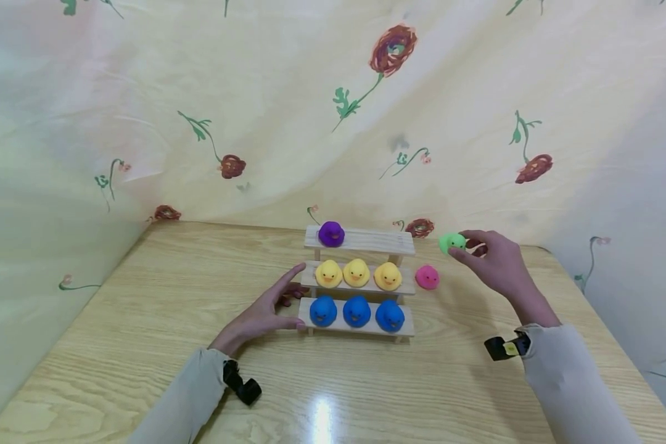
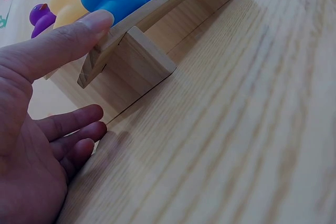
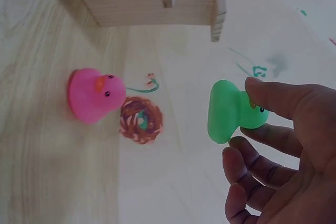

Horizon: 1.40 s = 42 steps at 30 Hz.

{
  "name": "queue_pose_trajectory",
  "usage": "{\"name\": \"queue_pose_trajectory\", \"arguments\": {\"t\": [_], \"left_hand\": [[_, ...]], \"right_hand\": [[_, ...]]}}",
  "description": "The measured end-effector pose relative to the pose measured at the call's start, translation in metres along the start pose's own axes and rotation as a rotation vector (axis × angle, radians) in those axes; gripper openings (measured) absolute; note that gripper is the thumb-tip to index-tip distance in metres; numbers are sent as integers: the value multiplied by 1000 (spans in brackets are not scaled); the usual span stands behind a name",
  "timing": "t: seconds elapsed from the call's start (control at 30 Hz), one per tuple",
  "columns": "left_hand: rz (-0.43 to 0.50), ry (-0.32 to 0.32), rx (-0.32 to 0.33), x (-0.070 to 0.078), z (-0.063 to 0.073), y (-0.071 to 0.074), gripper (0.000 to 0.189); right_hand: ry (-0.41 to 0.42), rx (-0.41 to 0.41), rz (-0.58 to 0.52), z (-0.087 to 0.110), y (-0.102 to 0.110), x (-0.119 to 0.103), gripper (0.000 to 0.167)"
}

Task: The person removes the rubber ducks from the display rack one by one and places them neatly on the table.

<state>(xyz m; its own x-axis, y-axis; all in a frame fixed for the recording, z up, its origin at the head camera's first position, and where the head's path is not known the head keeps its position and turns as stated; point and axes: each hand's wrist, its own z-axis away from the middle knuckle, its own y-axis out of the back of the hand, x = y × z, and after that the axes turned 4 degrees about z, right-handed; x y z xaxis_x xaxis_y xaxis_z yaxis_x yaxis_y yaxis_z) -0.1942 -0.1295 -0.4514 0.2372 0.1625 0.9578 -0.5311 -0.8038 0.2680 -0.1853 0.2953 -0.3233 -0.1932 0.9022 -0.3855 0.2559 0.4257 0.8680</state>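
A green rubber duck (image 3: 224,111) is pinched between the thumb and fingers of my right hand (image 1: 496,262), held up to the right of a small three-tier wooden rack (image 1: 374,240). My left hand (image 1: 263,308) is spread at the rack's left end, thumb at the corner of the bottom shelf (image 2: 152,11) and index finger by the middle one. One purple duck (image 1: 331,234) sits at the left of the top shelf. Three yellow ducks (image 1: 357,272) line the middle shelf, and three blue ducks (image 1: 357,311) the bottom one.
A pink duck (image 3: 94,95) stands on the wooden table (image 1: 211,259), just right of the rack. Behind and at the sides hangs a pale cloth (image 1: 288,123) with a flower print. Each wrist wears a black camera strap (image 1: 513,345).
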Motion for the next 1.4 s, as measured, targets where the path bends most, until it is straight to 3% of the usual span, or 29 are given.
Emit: {"name": "queue_pose_trajectory", "arguments": {"t": [0.63,1.4], "left_hand": [[-9,16,3,2,1,0,105],[9,2,-5,3,0,-1,103]], "right_hand": [[-71,-154,18,8,-24,35,50],[-140,-231,-11,12,-52,59,54]]}}
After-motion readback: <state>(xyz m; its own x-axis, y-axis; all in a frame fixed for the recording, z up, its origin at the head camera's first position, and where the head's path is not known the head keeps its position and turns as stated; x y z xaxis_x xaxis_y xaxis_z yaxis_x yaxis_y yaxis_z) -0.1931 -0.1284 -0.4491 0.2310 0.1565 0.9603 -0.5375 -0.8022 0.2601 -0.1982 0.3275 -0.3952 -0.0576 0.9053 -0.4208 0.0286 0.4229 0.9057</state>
